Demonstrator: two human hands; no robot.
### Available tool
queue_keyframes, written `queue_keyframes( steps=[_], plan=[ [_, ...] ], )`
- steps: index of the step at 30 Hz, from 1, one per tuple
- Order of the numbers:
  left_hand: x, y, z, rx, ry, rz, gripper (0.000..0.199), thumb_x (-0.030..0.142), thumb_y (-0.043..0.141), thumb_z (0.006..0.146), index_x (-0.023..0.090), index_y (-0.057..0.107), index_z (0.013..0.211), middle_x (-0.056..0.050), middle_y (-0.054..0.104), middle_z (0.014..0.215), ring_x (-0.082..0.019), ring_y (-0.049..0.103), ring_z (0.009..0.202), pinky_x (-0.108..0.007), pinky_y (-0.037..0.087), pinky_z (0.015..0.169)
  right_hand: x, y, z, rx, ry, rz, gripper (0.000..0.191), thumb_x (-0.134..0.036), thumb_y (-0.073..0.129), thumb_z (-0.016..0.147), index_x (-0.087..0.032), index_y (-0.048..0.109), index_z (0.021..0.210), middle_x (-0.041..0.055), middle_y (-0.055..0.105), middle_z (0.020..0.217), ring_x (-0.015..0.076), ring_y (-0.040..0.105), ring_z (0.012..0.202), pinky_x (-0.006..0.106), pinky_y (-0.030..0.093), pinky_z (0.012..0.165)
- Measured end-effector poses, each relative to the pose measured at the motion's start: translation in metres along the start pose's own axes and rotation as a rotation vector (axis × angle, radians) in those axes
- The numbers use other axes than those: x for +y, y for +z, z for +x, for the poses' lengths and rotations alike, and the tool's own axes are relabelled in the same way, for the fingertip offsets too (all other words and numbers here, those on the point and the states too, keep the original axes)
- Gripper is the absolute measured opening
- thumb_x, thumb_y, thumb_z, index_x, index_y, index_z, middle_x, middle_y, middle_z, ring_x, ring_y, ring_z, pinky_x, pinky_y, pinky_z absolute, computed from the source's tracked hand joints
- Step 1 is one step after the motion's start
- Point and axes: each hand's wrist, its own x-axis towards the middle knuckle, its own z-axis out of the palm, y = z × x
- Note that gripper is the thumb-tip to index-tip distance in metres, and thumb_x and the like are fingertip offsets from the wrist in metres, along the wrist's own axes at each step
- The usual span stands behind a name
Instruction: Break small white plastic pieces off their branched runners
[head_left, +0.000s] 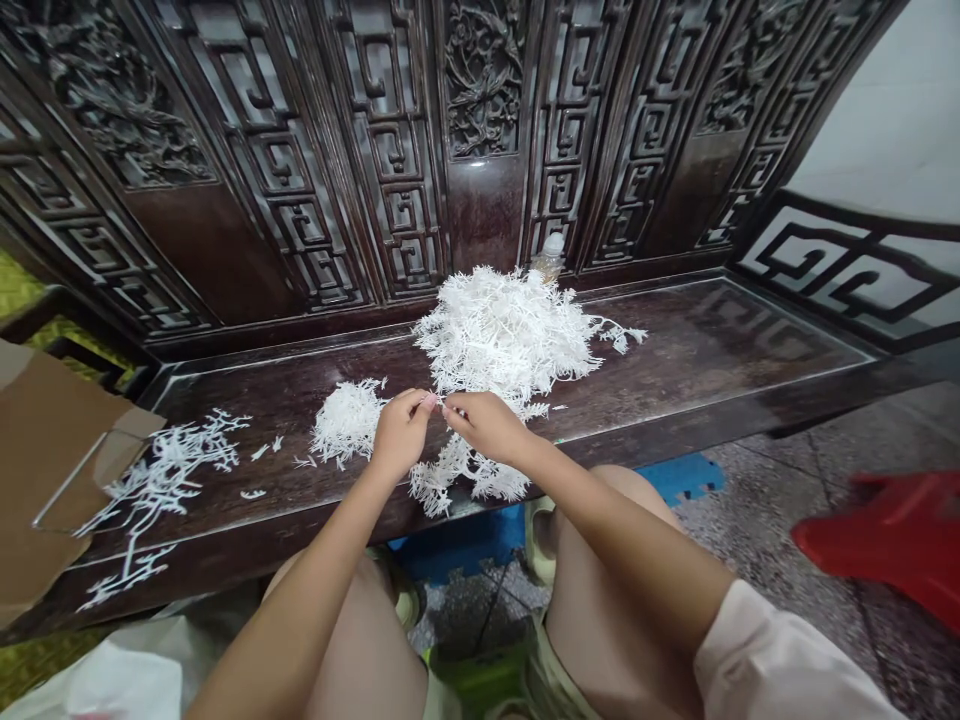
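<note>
My left hand and my right hand meet fingertip to fingertip over the front of the bench. Both are closed in a pinch, with a little of a white branched sprig showing between them; most of it is hidden by the fingers. Just below my hands, a cluster of white sprigs reaches over the bench's front edge. Behind my hands rises a large heap of white branched sprigs. Left of my left hand lies a smaller pile of short white pieces.
Bare white stems lie at the left beside an open cardboard box. A capped clear bottle stands behind the heap. The dark wooden bench has a carved back. A red plastic object is on the floor at right.
</note>
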Motion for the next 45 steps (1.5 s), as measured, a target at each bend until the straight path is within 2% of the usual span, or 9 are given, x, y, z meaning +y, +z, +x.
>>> queue_keyframes(
  steps=[5, 9, 14, 17, 24, 30, 34, 40, 45],
  plan=[
    [-0.008, -0.007, 0.007, 0.223, -0.101, -0.120, 0.023, 0.027, 0.039, 0.076, 0.017, 0.051, 0.060, -0.001, 0.052, 0.064, -0.013, 0.048, 0.062, -0.025, 0.037, 0.060, -0.008, -0.006, -0.004, 0.037, 0.039, 0.275, 0.023, -0.024, 0.037, 0.077, -0.017, 0.041, 0.055, -0.0020, 0.041, 0.054, 0.0091, 0.036, 0.053, 0.023, 0.024, 0.053],
    [-0.064, -0.048, 0.014, 0.663, -0.414, 0.045, 0.025, 0.029, 0.033, 0.076, 0.016, 0.051, 0.066, -0.003, 0.054, 0.067, -0.014, 0.049, 0.063, -0.025, 0.037, 0.058, 0.000, -0.018, -0.014, 0.104, 0.167, 0.534, 0.025, -0.025, 0.037, 0.076, -0.017, 0.037, 0.052, -0.0031, 0.034, 0.052, 0.0085, 0.034, 0.051, 0.023, 0.027, 0.053],
    [-0.127, -0.069, 0.011, 0.170, -0.594, 0.298, 0.031, 0.037, 0.036, 0.075, 0.016, 0.059, 0.071, -0.006, 0.062, 0.072, -0.018, 0.056, 0.064, -0.027, 0.039, 0.057, 0.011, -0.021, -0.009, 0.025, 0.266, 0.604, 0.025, -0.036, 0.042, 0.075, -0.017, 0.045, 0.059, -0.0039, 0.034, 0.052, 0.0080, 0.030, 0.048, 0.023, 0.024, 0.050],
    [-0.133, -0.056, 0.015, 0.098, -0.584, 0.356, 0.031, 0.040, 0.041, 0.072, 0.017, 0.061, 0.081, -0.010, 0.065, 0.082, -0.023, 0.058, 0.077, -0.030, 0.040, 0.064, 0.010, -0.016, 0.000, -0.067, 0.323, 0.689, 0.022, -0.034, 0.042, 0.075, -0.017, 0.051, 0.064, -0.0042, 0.035, 0.050, 0.0082, 0.032, 0.047, 0.023, 0.027, 0.050],
    [-0.102, -0.029, 0.024, 0.032, -0.540, 0.630, 0.056, 0.048, 0.039, 0.074, 0.012, 0.046, 0.117, -0.021, 0.056, 0.107, -0.036, 0.050, 0.100, -0.048, 0.035, 0.080, 0.017, -0.011, 0.009, -0.122, 0.347, 1.052, 0.021, -0.023, 0.036, 0.075, -0.014, 0.055, 0.072, 0.0010, 0.052, 0.063, 0.0095, 0.047, 0.055, 0.024, 0.036, 0.059],
    [-0.017, 0.002, 0.003, -0.105, -0.088, 0.049, 0.041, 0.045, 0.031, 0.082, 0.018, 0.060, 0.094, -0.007, 0.062, 0.093, -0.019, 0.055, 0.084, -0.029, 0.041, 0.072, 0.015, -0.015, 0.009, -0.104, 0.387, 1.292, 0.022, -0.020, 0.044, 0.072, -0.016, 0.053, 0.091, 0.0041, 0.058, 0.084, 0.0117, 0.053, 0.073, 0.024, 0.039, 0.063],
    [0.022, 0.019, -0.016, -0.004, -0.096, -0.089, 0.039, 0.046, 0.035, 0.080, 0.020, 0.058, 0.098, -0.005, 0.063, 0.084, -0.018, 0.055, 0.075, -0.029, 0.040, 0.068, 0.011, -0.015, 0.008, 0.012, 0.405, 1.256, 0.023, -0.017, 0.052, 0.068, -0.017, 0.053, 0.091, 0.0021, 0.056, 0.080, 0.0098, 0.050, 0.068, 0.023, 0.038, 0.061],
    [0.016, 0.020, -0.015, -0.075, -0.224, -0.377, 0.051, 0.045, 0.049, 0.073, 0.016, 0.049, 0.116, -0.004, 0.061, 0.078, -0.017, 0.056, 0.075, -0.030, 0.041, 0.071, 0.015, -0.009, 0.007, 0.088, 0.352, 1.046, 0.017, -0.017, 0.051, 0.068, -0.017, 0.051, 0.084, 0.0010, 0.050, 0.080, 0.0091, 0.048, 0.067, 0.023, 0.038, 0.062],
    [0.012, 0.016, -0.011, -0.106, -0.166, -0.408, 0.052, 0.038, 0.058, 0.068, 0.017, 0.047, 0.114, -0.002, 0.057, 0.078, -0.013, 0.053, 0.072, -0.027, 0.041, 0.071, 0.021, -0.005, 0.007, 0.158, 0.314, 0.880, 0.019, -0.018, 0.054, 0.065, -0.017, 0.048, 0.082, -0.0007, 0.046, 0.079, 0.0076, 0.045, 0.064, 0.022, 0.036, 0.061]
  ],
)
